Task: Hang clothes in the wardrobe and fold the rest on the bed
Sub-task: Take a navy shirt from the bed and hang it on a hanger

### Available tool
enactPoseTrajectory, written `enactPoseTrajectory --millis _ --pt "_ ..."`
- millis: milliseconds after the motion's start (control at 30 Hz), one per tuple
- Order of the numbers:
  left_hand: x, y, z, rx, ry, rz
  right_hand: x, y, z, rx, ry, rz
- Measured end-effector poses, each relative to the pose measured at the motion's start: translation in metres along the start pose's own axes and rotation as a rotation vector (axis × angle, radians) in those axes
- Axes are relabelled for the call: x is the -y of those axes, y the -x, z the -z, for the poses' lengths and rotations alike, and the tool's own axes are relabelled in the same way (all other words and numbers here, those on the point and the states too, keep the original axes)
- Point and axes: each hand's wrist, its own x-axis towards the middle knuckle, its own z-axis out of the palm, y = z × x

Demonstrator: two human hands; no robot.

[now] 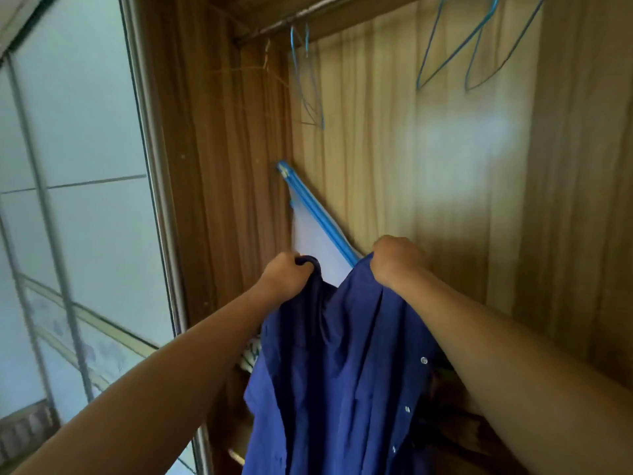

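A dark blue button shirt (pixel 335 365) hangs between my two hands inside the open wardrobe (pixel 428 149). My left hand (pixel 284 272) grips the shirt's top at one side, fingers curled over the fabric. My right hand (pixel 394 260) grips the other side of the top, a little higher. The shirt drops straight down, with small white buttons along its right edge. Thin blue wire hangers (pixel 479 42) dangle empty from the rail (pixel 274 24) above, and two more blue wire hangers (pixel 308 73) hang near the left corner.
A blue-framed white object (pixel 315 221) leans in the wardrobe's back left corner, just behind my hands. The brown wardrobe side panel (pixel 219 166) stands at the left, with a frosted sliding door (pixel 75 166) beside it. Patterned fabric (pixel 251 354) peeks out below my left forearm.
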Motion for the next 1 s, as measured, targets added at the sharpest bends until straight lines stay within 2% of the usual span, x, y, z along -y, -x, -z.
enactPoseTrajectory --millis 167,300,500,733,867,1000 --pt "-0.044 -0.068 0.005 -0.051 0.004 -0.103 -0.008 -0.053 0.037 -0.094 -0.001 -0.117" --pt "-0.067 -0.107 0.013 -0.089 0.056 -0.118 -0.021 -0.088 0.056 -0.197 -0.018 -0.179" --pt "-0.082 -0.156 0.005 -0.070 0.151 -0.119 -0.038 -0.130 0.070 -0.304 -0.026 -0.226" --pt "-0.084 -0.223 -0.005 -0.091 0.334 -0.215 -0.051 -0.179 0.089 -0.481 -0.069 -0.253" --pt "-0.065 -0.244 -0.023 -0.018 0.317 -0.254 -0.063 -0.184 0.064 -0.463 -0.060 -0.278" --pt "-0.021 -0.238 -0.065 0.117 0.162 -0.242 -0.087 -0.164 0.004 -0.299 -0.086 -0.272"
